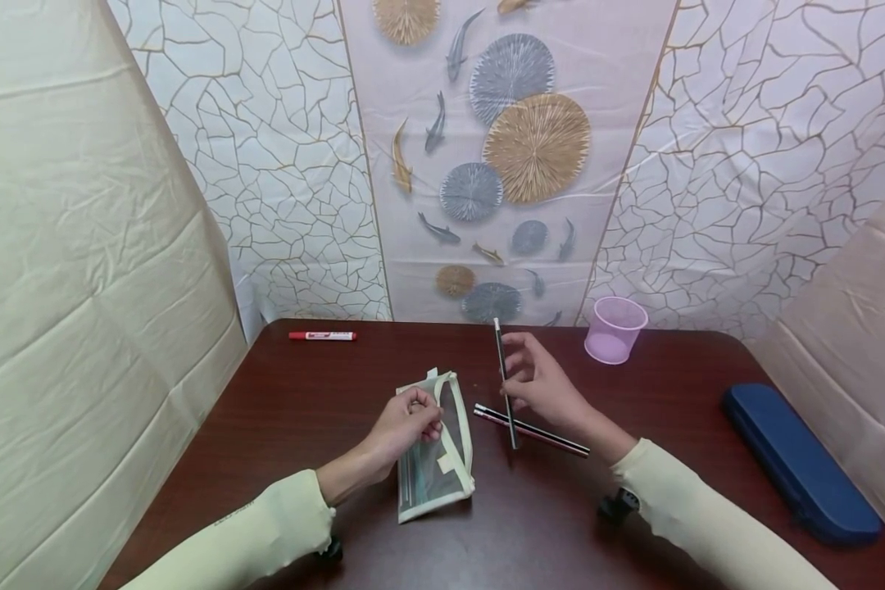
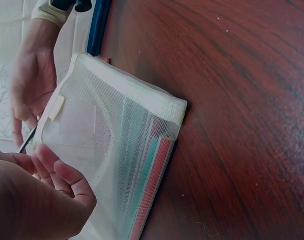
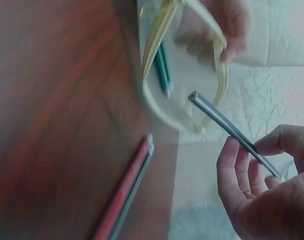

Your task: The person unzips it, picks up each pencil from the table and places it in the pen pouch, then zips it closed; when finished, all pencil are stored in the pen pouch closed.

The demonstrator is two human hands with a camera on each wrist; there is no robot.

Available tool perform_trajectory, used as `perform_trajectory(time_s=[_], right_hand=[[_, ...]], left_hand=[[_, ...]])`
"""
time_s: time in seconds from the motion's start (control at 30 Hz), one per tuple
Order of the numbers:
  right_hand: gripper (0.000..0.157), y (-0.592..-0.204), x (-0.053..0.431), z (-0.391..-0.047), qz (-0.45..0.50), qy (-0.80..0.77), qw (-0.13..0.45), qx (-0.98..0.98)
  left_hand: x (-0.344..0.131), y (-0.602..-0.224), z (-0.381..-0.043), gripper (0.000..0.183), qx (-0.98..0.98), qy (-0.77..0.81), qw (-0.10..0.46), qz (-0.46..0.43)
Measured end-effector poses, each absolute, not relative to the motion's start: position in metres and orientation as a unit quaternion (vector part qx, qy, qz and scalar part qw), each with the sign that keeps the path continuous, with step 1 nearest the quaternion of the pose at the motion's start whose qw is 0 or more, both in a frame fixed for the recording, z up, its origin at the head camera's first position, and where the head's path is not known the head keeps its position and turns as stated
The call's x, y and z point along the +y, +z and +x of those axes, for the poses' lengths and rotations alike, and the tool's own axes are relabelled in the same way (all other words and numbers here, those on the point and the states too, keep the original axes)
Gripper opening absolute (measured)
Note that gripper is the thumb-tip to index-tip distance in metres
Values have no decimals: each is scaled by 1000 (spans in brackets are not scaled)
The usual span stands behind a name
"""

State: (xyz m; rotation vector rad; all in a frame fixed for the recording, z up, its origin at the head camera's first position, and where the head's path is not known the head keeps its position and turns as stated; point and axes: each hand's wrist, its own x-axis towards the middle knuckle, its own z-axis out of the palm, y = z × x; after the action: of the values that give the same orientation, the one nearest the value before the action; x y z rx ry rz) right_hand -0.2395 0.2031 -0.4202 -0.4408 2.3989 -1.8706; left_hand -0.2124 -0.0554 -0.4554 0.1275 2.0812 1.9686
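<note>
Evidently at the loading step, just short of insertion by best guess. With left hand (image 1: 406,424), pinching the rim of a pale mesh pencil pouch (image 1: 425,483), mid-table, mouth gaping toward 3 o'clock.

With right hand (image 1: 544,383), at 2 o'clock from pouch, holding a black pencil (image 1: 507,392) in a narrow grip between thumb and fingers. White end toward 12, lower end toward 6; in right wrist view, flat and seemingly unsharpened, aimed at the open mouth. Not yet inside, going by head view.

At 3 o'clock, on the tabletop (image 1: 324,389): two loose pencils (image 1: 546,435), one black, one red-marked, side by side, apart from the held one. Through the mesh, from left wrist: teal length (image 2: 141,182) and red length (image 2: 152,185), likely pencils.

Farther off: red-and-white marker (image 1: 322,336) at 10 to 11, lilac plastic cup (image 1: 610,340) at 2, navy case (image 1: 800,463) at 3.

Next move, as judged: to hold the rim spread, swing the lower end toward 9 o'clock, then slide it in lengthwise without snagging the zip edge.
</note>
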Motion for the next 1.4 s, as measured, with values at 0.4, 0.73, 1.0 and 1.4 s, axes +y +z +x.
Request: perform_trajectory(time_s=[0.4, 0.73, 1.0, 1.4], right_hand=[[81, -436, 172, -230, -94, -704, 104, 696], [84, -452, 153, -223, -44, -708, 127, 694], [80, -459, 148, -213, -55, -682, 155, 713], [77, -462, 143, -210, -63, -671, 153, 722]], left_hand=[[-55, -455, -212, 8, 719, 680, 139, 44], [-53, -456, -212, 8, 717, 682, 140, 43], [-52, -456, -212, 8, 717, 681, 138, 45], [-50, -454, -210, 11, 722, 676, 139, 52]])
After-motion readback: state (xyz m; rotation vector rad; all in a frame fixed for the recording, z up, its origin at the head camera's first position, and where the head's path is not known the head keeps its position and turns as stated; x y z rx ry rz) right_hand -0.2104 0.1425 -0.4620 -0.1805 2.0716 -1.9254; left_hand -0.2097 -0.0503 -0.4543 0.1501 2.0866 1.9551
